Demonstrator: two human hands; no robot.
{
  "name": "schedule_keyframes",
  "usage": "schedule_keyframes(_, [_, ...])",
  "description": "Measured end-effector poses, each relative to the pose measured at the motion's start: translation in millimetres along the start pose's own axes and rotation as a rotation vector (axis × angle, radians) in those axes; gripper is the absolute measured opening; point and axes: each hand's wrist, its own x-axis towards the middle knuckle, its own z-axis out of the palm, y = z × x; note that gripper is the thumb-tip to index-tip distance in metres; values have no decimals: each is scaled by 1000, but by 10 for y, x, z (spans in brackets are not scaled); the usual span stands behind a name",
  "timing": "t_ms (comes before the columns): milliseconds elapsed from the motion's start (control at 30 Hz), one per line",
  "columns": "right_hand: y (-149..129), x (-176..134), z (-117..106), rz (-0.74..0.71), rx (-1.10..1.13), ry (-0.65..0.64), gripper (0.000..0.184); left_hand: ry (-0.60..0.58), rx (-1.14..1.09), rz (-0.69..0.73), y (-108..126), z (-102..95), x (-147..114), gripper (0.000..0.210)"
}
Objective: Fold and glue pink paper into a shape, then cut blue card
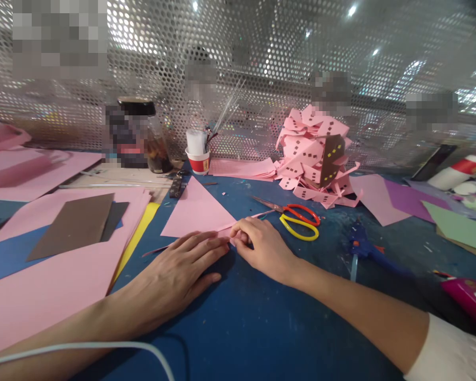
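Observation:
My left hand (190, 264) lies flat at the table's middle, fingers stretched to the right over the near edge of a pink piece of paper. My right hand (262, 246) meets its fingertips, with thumb and forefinger pinched on the same pink paper (226, 232); most of that piece is hidden under my fingers. Just beyond them rests a pink paper triangle (198, 209). Scissors (299, 214) with one red and one yellow handle lie beyond my right hand, blades partly apart. Behind them stands a pink folded-paper model (311, 156) with small dark squares.
Pink sheets (75, 275) with brown and blue pieces cover the left. A blue glue gun (365, 248) lies right, near coloured sheets (460, 225). A paper cup (198, 161) and a jar (158, 151) stand before the perforated metal screen (257, 106). A white cable (103, 345) crosses the near left.

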Motion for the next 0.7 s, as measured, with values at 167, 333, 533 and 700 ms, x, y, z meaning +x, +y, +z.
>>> schedule_keyframes(167, [-21, -23, -20, -115, -119, -9, 18, -1, 17, -4, -7, 23, -17, 48])
schedule_keyframes(333, [-54, -45, -34, -185, -219, -23, 18, -4, 13, 0, -7, 14, -3, 48])
schedule_keyframes(533, [-54, -48, -27, -189, -252, -14, 19, 27, 19, 18, 6, 14, 6, 45])
schedule_keyframes(700, [-56, -52, -22, -197, -264, 1, 19, 33, 15, 16, 5, 18, 7, 43])
